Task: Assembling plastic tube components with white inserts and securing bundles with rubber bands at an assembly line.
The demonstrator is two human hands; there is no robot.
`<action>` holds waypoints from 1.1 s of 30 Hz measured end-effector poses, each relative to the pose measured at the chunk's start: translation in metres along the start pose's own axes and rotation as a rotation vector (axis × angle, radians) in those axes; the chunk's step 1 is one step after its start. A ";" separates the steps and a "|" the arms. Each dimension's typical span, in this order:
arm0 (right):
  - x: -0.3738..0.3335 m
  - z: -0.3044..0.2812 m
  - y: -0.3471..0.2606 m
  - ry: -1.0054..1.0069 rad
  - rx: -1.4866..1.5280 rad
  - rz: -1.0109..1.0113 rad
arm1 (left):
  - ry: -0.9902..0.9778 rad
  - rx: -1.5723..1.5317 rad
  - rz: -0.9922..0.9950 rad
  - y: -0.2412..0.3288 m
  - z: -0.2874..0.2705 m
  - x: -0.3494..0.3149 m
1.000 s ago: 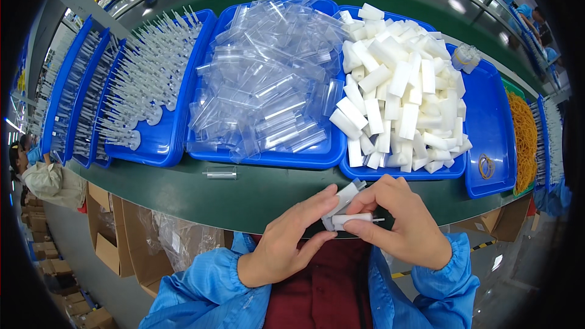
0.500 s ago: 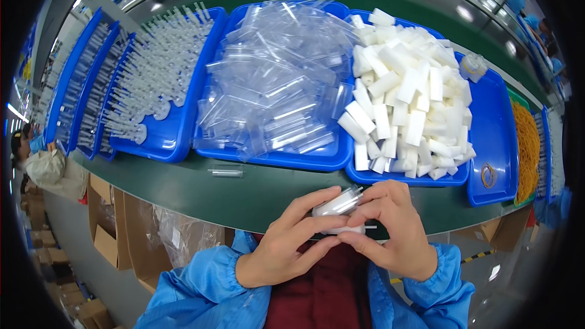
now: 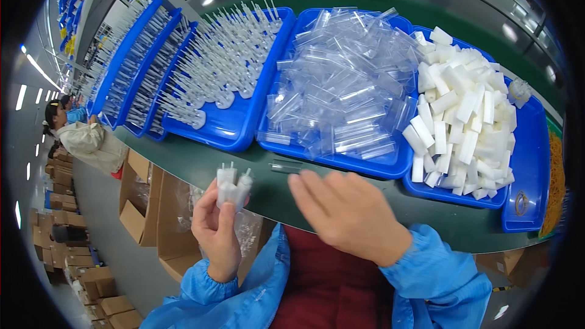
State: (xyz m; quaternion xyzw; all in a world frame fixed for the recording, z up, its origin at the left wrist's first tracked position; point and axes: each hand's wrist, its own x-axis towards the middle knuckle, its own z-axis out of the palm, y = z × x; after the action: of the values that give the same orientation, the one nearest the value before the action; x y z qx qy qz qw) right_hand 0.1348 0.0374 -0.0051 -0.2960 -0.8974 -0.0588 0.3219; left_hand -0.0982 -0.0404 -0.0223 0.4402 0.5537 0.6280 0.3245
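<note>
My left hand (image 3: 214, 231) is closed around a small cluster of white pieces (image 3: 233, 187), with thin light rods sticking up from the top. It holds the cluster upright over the table's front edge, and the fingers hide its lower part. My right hand (image 3: 350, 214) is stretched over the green table, palm down, with nothing visible in it. Its fingertips are beside a single clear plastic sleeve (image 3: 285, 166) lying on the tabletop. The underside of the right hand is hidden.
Blue trays hold rodded white parts (image 3: 225, 55), a heap of clear sleeves (image 3: 347, 85) and white foam blocks (image 3: 466, 109). Farther right, a blue tray (image 3: 529, 158) has a few bands, beside yellow rubber bands (image 3: 556, 176). Cardboard boxes (image 3: 143, 201) stand below the table; another person (image 3: 82, 137) is far left.
My hands have parted. The left has carried the white cluster leftward and holds it alone; the right has let go and reaches toward the loose sleeve. The whole view has swung left.
</note>
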 end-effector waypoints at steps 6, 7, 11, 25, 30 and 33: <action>0.028 0.031 -0.021 -0.323 -0.208 -0.012 | 0.020 -0.083 -0.059 -0.005 -0.002 0.002; 0.030 0.018 -0.022 -0.396 -0.202 -0.006 | 0.005 -0.081 -0.057 -0.005 -0.002 0.001; -0.001 -0.012 -0.020 -0.450 -0.287 0.070 | -0.278 -0.113 -0.014 -0.002 0.011 0.003; -0.088 -0.079 0.001 0.583 1.023 1.041 | -0.775 -0.327 -0.229 0.007 0.128 -0.027; -0.093 -0.075 -0.003 0.515 0.904 1.013 | -0.760 -0.377 -0.280 0.008 0.135 -0.029; -0.095 -0.076 -0.002 0.453 0.850 0.973 | -0.756 -0.388 -0.319 0.007 0.134 -0.030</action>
State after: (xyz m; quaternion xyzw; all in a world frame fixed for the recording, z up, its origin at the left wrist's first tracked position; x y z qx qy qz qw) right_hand 0.2335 -0.0341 -0.0036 -0.4937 -0.5178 0.3895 0.5799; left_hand 0.0368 -0.0135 -0.0217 0.4791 0.3292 0.4574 0.6730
